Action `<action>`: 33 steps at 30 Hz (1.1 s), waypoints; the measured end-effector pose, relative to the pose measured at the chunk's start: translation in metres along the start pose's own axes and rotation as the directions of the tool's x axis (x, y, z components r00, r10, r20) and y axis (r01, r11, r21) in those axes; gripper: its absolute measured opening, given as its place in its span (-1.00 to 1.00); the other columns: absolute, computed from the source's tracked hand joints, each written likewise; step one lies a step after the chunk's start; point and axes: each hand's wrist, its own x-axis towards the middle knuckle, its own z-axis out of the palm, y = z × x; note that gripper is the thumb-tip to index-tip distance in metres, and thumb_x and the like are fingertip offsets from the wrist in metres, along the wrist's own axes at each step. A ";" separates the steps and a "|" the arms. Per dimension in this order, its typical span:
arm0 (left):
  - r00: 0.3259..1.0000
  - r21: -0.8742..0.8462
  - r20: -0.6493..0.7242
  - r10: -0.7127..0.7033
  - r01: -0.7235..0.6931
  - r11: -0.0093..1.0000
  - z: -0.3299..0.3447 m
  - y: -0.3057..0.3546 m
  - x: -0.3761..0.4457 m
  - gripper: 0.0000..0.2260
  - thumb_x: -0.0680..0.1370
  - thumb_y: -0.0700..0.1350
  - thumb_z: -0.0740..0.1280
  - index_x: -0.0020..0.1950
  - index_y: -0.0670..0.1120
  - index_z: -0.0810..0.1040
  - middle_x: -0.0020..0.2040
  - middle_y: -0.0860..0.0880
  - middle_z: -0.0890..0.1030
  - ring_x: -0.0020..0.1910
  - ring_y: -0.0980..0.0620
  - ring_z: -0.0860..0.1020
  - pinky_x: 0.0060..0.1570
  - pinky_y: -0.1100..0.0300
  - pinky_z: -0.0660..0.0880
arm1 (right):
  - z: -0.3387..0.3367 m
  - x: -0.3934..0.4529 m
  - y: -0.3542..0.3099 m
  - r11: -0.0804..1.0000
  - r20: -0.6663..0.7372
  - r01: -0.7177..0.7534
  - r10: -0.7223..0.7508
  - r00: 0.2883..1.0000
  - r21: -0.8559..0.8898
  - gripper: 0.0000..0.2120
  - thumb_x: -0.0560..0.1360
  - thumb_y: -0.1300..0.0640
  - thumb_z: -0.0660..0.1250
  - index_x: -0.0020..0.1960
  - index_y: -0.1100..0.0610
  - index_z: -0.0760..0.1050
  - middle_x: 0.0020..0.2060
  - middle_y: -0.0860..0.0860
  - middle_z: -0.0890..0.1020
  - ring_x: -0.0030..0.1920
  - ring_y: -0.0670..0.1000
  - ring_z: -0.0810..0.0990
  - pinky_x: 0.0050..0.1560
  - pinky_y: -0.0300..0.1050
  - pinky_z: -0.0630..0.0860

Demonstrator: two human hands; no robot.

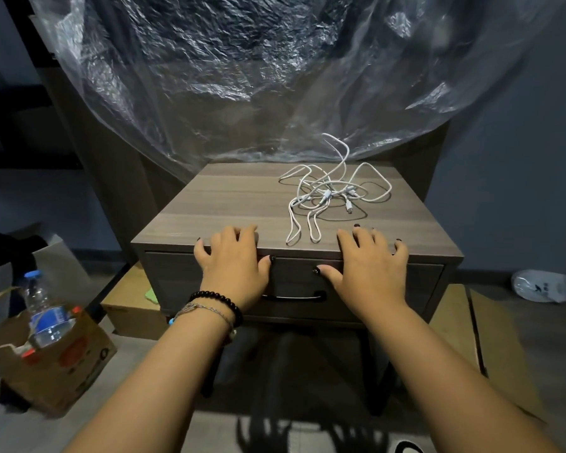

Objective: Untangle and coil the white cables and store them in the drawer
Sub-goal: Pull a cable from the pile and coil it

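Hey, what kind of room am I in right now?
Probably a bedroom or spare room mid-move or being set up: a small grey wood-grain nightstand holds tangled white cables, crinkled clear plastic sheeting covers furniture behind, and brown cardboard boxes sit on the floor.

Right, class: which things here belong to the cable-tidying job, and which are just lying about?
Belong to the job:
white cables, tangled on the nightstand
drawer, closed
left hand and right hand, resting on the nightstand's front edge

Just lying about:
water bottle in a cardboard box
plastic sheet
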 end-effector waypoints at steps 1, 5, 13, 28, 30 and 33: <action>1.000 -0.090 -0.008 0.004 -0.005 0.996 -0.006 0.003 0.001 -0.52 0.57 0.08 0.24 0.46 0.04 0.23 0.34 -0.03 0.33 0.37 -0.04 0.29 0.44 -0.13 -0.02 | -0.006 0.003 0.001 1.000 0.020 -0.002 0.001 1.000 0.026 -0.44 0.49 -0.32 0.19 0.37 -0.04 0.29 0.32 0.00 0.40 0.36 0.09 0.32 0.33 0.19 0.26; 0.988 -0.304 -0.058 0.141 -0.152 0.940 -0.024 0.027 0.020 -0.50 0.55 0.00 0.28 0.46 -0.03 0.24 0.38 -0.04 0.31 0.37 -0.03 0.33 0.37 -0.04 0.29 | -0.030 0.015 0.011 0.984 0.150 -0.031 0.004 0.989 0.176 -0.56 0.51 -0.20 0.25 0.31 -0.05 0.36 0.25 -0.02 0.48 0.28 0.08 0.40 0.25 0.13 0.35; 0.934 -0.164 0.103 0.341 -0.322 0.932 -0.024 0.094 0.102 -0.53 0.57 -0.03 0.28 0.45 -0.05 0.26 0.39 -0.12 0.34 0.33 -0.11 0.38 0.30 -0.01 0.37 | -0.046 0.032 0.042 0.791 0.242 -0.172 0.032 0.970 0.587 -0.31 0.50 -0.02 0.36 0.51 -0.10 0.08 0.34 0.02 0.46 0.26 0.07 0.49 0.22 0.06 0.47; 0.954 -0.495 -0.254 0.158 -0.268 0.826 -0.129 0.110 0.183 -0.83 0.57 -0.08 0.34 -0.17 -0.10 0.64 -0.31 -0.03 0.67 -0.46 0.16 0.59 -0.34 0.28 0.58 | -0.046 0.039 0.035 0.611 0.131 -0.187 0.135 0.982 0.769 -0.17 0.55 -0.02 0.29 0.55 -0.11 -0.26 0.38 0.05 0.41 0.31 0.09 0.43 0.21 0.00 0.40; 0.959 -0.563 -0.250 0.131 -0.254 0.787 -0.142 0.107 0.182 -0.83 0.57 -0.07 0.34 -0.13 -0.13 0.65 -0.31 -0.03 0.66 -0.46 0.17 0.59 -0.37 0.27 0.58 | -0.048 0.040 0.024 0.571 0.088 -0.151 0.138 0.987 0.807 -0.15 0.54 -0.04 0.30 0.54 -0.14 -0.27 0.41 0.05 0.37 0.31 0.08 0.43 0.22 0.01 0.41; 0.961 -0.616 -0.254 0.112 -0.250 0.747 -0.158 0.102 0.176 -0.83 0.58 -0.07 0.33 -0.12 -0.12 0.64 -0.31 -0.04 0.65 -0.49 0.20 0.56 -0.48 0.34 0.49 | -0.052 0.039 0.008 0.562 -0.013 -0.063 0.130 0.991 0.825 -0.14 0.53 -0.05 0.31 0.53 -0.17 -0.28 0.50 -0.01 0.15 0.17 0.00 0.52 0.04 -0.10 0.50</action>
